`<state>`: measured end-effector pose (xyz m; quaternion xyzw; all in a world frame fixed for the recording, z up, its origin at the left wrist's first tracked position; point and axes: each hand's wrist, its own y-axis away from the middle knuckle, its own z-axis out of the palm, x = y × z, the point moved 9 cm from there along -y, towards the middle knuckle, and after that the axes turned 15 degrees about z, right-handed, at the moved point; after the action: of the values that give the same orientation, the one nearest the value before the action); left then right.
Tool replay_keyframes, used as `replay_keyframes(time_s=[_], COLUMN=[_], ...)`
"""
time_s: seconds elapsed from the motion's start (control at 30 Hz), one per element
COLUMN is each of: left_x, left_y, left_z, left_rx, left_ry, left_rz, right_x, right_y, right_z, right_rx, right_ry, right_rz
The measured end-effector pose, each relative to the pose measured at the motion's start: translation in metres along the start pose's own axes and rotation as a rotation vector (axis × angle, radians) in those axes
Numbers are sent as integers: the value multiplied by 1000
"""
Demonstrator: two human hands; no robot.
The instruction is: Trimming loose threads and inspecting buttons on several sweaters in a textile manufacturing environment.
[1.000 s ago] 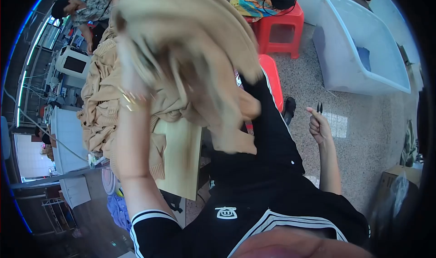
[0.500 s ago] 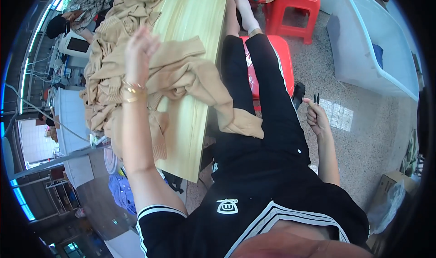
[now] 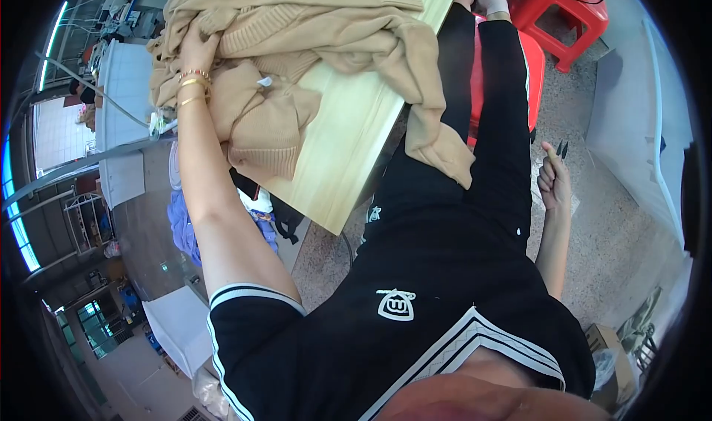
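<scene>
Tan knitted sweaters [image 3: 348, 39] lie heaped over the pale wooden table [image 3: 345, 121], and one sleeve hangs off the edge onto my lap. My left hand [image 3: 197, 49] is at the left side of the heap, its fingers closed on a fold of a tan sweater and partly sunk in the knit. A small white label [image 3: 265, 82] shows on the fabric close to that hand. Out to my right, away from the table, my right hand [image 3: 554, 182] is closed around small thread snips [image 3: 561, 151] whose dark blades point upward past the fingers.
Beyond my legs stand red plastic stools [image 3: 560, 17]. A large translucent plastic bin [image 3: 623, 117] is on the right. Blue-purple clothing [image 3: 182, 224] lies below the table's left end, and a cardboard box [image 3: 612, 362] sits at the lower right.
My left hand has come down from above the heap onto the sweaters at the left and closed on the knit. The view has shifted. My right hand still holds the snips.
</scene>
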<state>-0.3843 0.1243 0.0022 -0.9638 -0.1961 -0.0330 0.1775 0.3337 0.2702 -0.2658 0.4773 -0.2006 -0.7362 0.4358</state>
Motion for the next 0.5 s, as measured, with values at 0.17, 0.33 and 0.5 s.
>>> replay_keyframes(time_s=[0.17, 0.33, 0.5], left_x=[-26, -32, -44], left_y=[-17, -18, 17], left_z=[6, -7, 7], left_rx=[140, 178, -282], left_ry=[-32, 68, -352], left_rz=[43, 77, -111], right_x=[1, 1, -8], right_y=[3, 7, 12], right_z=[7, -21, -32], right_rx=[-5, 32, 106], right_ry=[-9, -51, -97], right_rz=[10, -20, -28])
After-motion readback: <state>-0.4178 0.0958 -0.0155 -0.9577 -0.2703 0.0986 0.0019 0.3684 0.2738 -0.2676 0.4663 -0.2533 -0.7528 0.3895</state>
